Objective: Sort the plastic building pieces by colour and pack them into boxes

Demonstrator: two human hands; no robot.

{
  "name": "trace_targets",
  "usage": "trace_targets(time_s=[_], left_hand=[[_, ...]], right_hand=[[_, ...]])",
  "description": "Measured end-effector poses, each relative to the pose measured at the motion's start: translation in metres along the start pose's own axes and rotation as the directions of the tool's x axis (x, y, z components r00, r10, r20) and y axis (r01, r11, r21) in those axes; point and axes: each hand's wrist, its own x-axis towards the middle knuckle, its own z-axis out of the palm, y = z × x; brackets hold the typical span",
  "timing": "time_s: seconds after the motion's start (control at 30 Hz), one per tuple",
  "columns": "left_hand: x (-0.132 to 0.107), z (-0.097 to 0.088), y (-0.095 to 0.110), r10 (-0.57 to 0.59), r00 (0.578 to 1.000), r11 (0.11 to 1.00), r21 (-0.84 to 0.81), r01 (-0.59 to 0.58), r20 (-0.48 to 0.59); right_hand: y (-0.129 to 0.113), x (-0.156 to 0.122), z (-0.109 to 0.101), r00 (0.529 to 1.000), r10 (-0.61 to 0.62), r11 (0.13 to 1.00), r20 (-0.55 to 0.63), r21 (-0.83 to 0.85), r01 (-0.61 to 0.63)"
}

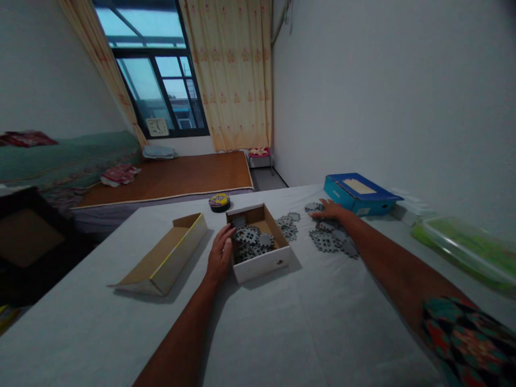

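Note:
A white cardboard box (264, 264) with a brown inside stands open on the white-covered table, holding a heap of grey toothed plates (252, 239) that look like gear-shaped pieces. My left hand (220, 252) grips the left wall of this box, fingertips over its rim. Farther right, my right hand (328, 209) reaches out with fingers apart, its tips at a loose grey toothed plate (313, 207). More of these plates (324, 241) lie in a pile beneath my right forearm, and a smaller group (288, 226) rests between the box and my right hand.
Left of the box lies a cardboard lid (177, 258). Behind stands a round yellow-and-black tin (220, 202). A blue box (358, 193) and a clear plastic container with green contents (463, 247) sit along the right wall. Beyond the table is a bed (189, 174).

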Motion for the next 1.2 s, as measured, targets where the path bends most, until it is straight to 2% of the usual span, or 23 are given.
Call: trace_targets(time_s=[0.07,0.2,0.47,0.6,0.8,0.97,1.07,1.13,1.17,1.2], left_hand=[[0.0,0.0,-0.001,0.001,1.0,1.0,-0.007,-0.001,-0.002],[-0.001,0.0,-0.003,0.012,1.0,1.0,0.005,-0.012,0.009],[0.0,0.001,-0.004,0.028,0.999,0.999,0.015,-0.029,0.023],[0.0,0.001,-0.002,0.026,1.0,0.999,0.025,-0.026,0.014],[0.001,0.002,-0.001,0.037,0.999,0.999,0.03,-0.038,0.02],[0.001,0.003,-0.002,0.031,0.999,0.999,0.031,-0.032,0.011],[0.0,0.004,-0.003,0.033,0.999,0.999,0.037,-0.033,0.007],[0.0,0.005,-0.003,0.038,0.999,0.998,0.042,-0.038,0.007],[0.0,0.005,-0.004,0.041,0.999,0.998,0.044,-0.041,0.007],[0.0,0.005,-0.004,0.045,0.999,0.998,0.044,-0.045,0.008]], right_hand=[[-0.004,0.005,0.0,0.998,-0.007,0.998,0.062,-0.061,0.011],[-0.014,0.008,0.003,0.975,-0.176,0.964,0.134,-0.175,0.198],[-0.035,-0.027,0.02,0.944,-0.328,0.918,0.021,-0.229,0.324],[-0.039,-0.038,0.02,0.941,-0.339,0.918,-0.022,-0.228,0.325],[-0.042,-0.041,0.01,0.959,-0.233,0.961,-0.16,-0.187,0.202],[-0.039,-0.044,-0.012,0.952,-0.207,0.977,-0.225,-0.103,0.188],[-0.047,-0.049,-0.033,0.944,-0.2,0.98,-0.262,-0.036,0.198],[-0.068,-0.058,-0.046,0.922,-0.194,0.955,-0.335,0.151,0.256],[-0.084,-0.065,-0.051,0.906,-0.196,0.901,-0.374,0.297,0.317],[-0.102,-0.072,-0.053,0.89,-0.205,0.808,-0.408,0.442,0.389]])
